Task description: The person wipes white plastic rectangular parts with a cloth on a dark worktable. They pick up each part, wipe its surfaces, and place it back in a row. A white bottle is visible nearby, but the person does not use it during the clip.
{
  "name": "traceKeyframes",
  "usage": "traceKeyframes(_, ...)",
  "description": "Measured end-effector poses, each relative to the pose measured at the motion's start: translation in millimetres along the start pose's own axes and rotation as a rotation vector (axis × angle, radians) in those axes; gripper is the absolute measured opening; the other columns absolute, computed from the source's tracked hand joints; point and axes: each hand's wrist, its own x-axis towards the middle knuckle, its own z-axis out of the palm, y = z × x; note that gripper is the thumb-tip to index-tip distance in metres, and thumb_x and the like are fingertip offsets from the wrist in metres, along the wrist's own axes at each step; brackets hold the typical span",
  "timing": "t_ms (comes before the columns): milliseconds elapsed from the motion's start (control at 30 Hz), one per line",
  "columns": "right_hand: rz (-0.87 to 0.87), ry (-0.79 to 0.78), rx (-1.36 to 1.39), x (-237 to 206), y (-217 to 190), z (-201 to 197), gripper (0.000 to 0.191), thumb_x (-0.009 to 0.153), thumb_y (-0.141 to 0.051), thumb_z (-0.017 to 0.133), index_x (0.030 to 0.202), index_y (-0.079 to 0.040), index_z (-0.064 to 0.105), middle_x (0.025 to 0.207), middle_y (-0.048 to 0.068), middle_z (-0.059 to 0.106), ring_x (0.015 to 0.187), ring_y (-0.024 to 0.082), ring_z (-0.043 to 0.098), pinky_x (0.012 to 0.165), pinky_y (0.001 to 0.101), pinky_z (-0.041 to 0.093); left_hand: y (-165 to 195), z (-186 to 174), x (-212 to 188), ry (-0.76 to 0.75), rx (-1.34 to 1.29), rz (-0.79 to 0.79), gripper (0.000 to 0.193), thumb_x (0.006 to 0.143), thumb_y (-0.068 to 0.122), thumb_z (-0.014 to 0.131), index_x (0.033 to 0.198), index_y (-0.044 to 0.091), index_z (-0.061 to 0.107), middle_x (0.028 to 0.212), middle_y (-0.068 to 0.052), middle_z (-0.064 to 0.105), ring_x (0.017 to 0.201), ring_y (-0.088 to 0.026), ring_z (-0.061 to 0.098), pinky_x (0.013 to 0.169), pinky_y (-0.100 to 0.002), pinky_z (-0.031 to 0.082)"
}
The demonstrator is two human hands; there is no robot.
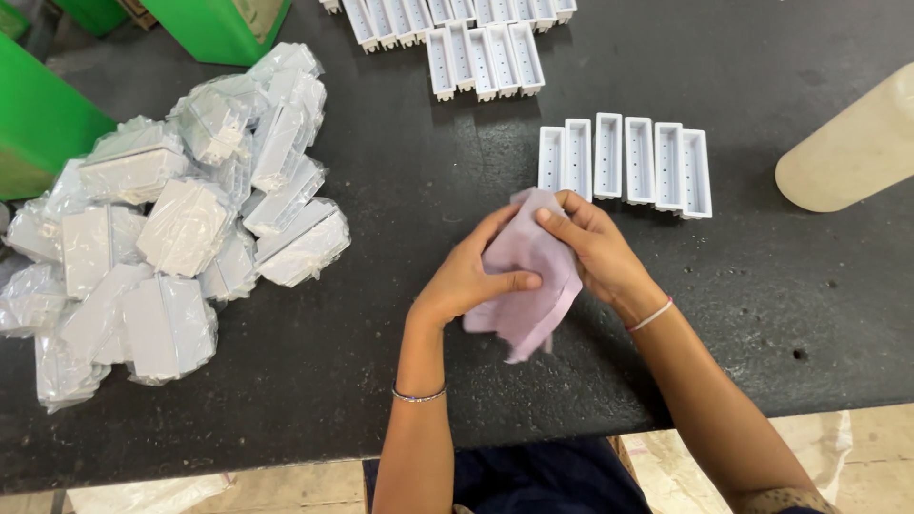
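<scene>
**Both hands closed on a pale cloth over the dark bench**

Dark-clothed lap and two bare forearms fill the bottom of the view, rising over the near edge of the black worktable point(381, 381). Each wrist wears a thin bangle. The left hand point(466, 278) grips a pale lilac cloth point(529, 286) from its left side, thumb pressed flat across the front. The right hand point(595, 249) closes on the same cloth from the upper right, fingers curled over its top edge. Whether anything is wrapped inside the cloth cannot be told.

The cloth is bunched and folded, held just above the table near its middle. Its long axis runs from upper left to lower right, tilted slightly, with a loose corner hanging down toward the person.

Just beyond the hands, a row of six white plastic trays point(625, 164) lies side by side, open faces up, long sides pointing away from the person; the cloth's top almost meets the leftmost tray. More white trays point(484, 57) sit farther back. Well to the left, a heap of bagged white parts point(171, 228) covers the table. A cream cylinder point(847, 148) lies at the right edge, and green bins point(43, 119) stand at the far left. Bare tabletop lies open in front of and to the right of the hands.
</scene>
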Motion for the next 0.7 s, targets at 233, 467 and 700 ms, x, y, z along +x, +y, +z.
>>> traceKeyframes(233,-0.225,0.055,-0.512,-10,-4,0,0.04,0.102,-0.02,0.064,0.141,-0.011,0.056,0.092,0.003,0.064,0.076,0.007,0.058,0.064,0.0215,0.048,0,-12,-8,0.044,-0.31,-0.234,0.058,0.076,0.028,0.086,0.123,-0.002,0.068,0.108,-0.011,0.076,0.098,-0.017,0.073,0.087,-0.03,0.059)
traceKeyframes(467,-0.414,-0.277,-0.822,-23,-18,-4,0.049,0.094,-0.016,0.069,0.14,-0.003,0.06,0.108,0.004,0.057,0.096,0.012,0.055,0.083,0.0284,0.048,-5,-13,-15,0.031,-0.422,-0.257,0.05,0.082,0.027,0.085,0.118,-0.005,0.07,0.101,-0.009,0.075,0.09,-0.014,0.071,0.08,-0.027,0.058)
traceKeyframes(700,-0.029,-0.194,-0.714,-8,3,-18,0.027,0.092,-0.024,0.077,0.105,0.0,0.072,0.094,0.004,0.062,0.088,0.011,0.057,0.078,0.0282,0.05,-18,-27,-16,0.028,-0.213,-0.255,0.042,0.081,0.028,0.085,0.108,0.0,0.071,0.097,-0.008,0.075,0.087,-0.014,0.07,0.08,-0.027,0.057)
